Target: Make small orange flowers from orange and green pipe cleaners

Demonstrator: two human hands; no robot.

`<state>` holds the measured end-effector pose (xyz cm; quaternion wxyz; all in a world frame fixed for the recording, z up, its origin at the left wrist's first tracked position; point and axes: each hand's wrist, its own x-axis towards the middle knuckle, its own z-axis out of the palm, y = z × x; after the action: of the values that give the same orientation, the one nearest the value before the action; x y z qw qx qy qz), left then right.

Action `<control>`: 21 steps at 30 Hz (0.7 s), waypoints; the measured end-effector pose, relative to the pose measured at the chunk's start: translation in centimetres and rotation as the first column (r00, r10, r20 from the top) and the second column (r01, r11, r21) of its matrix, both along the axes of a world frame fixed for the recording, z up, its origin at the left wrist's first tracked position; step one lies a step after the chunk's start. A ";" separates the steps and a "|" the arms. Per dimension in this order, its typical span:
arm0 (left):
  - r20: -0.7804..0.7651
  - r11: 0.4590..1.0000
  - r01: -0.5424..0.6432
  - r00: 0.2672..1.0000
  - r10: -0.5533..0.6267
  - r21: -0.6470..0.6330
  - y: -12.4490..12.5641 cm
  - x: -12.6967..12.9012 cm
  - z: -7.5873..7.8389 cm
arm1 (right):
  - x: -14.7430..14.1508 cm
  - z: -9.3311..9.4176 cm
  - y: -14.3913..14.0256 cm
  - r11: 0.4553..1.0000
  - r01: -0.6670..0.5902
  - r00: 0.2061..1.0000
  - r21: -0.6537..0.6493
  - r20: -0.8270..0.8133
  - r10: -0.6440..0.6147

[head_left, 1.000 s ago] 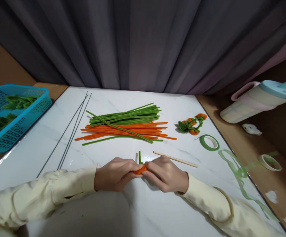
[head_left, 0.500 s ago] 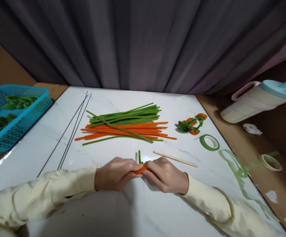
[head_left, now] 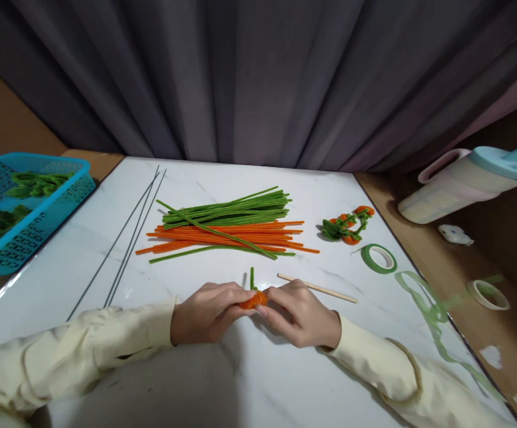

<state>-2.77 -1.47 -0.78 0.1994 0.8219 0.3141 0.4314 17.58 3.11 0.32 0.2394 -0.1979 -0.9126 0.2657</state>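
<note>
- At your far left a blue basket sits at the edge of the counter, with green pieces lying in it.
- Next come thin dark wires, lying slantwise on the white marble top, well apart from your hands.
- Your left hand rests low on the counter, its fingers pinched on the left end of the small orange coil.
- That orange coil sits between your two hands, just above the counter, with a short green stem standing up from it.
- Beyond it lies the pile of green and orange pipe cleaners, apart from your hands.
- Your right hand meets the left, its fingers closed on the right end of the coil.
- A wooden stick lies just beside your right hand.
- Further right are a small green-and-orange finished piece and a roll of green tape.
- At the far right, off the marble, a pink jug with a blue lid lies tilted.
</note>
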 end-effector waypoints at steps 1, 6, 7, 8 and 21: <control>0.007 1.000 0.002 1.000 -0.002 -0.001 0.0 0.0 0.0 | 0.0 0.0 0.0 1.000 -0.018 1.000 -0.012 0.004 0.018; 0.045 0.996 0.064 0.997 -0.062 -0.054 0.0 0.0 -0.3 | 0.2 -0.2 0.2 0.995 -0.077 0.997 -0.065 0.023 0.079; 0.050 0.995 0.076 0.996 -0.073 -0.058 0.0 0.0 -0.4 | 0.2 -0.2 0.2 0.995 -0.079 0.997 -0.068 0.016 0.081; 0.052 0.995 0.084 0.995 -0.081 -0.058 0.0 0.0 -0.5 | 0.2 -0.2 0.2 0.994 -0.080 0.997 -0.070 0.009 0.081; 0.048 0.997 0.064 0.997 -0.063 -0.033 0.0 0.0 -0.3 | 0.0 -0.1 -0.1 0.998 -0.015 0.998 0.064 0.055 0.011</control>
<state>-2.74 -1.45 -1.12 0.2345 0.8176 0.2905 0.4384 17.61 3.03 0.25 0.2188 -0.1914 -0.9282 0.2322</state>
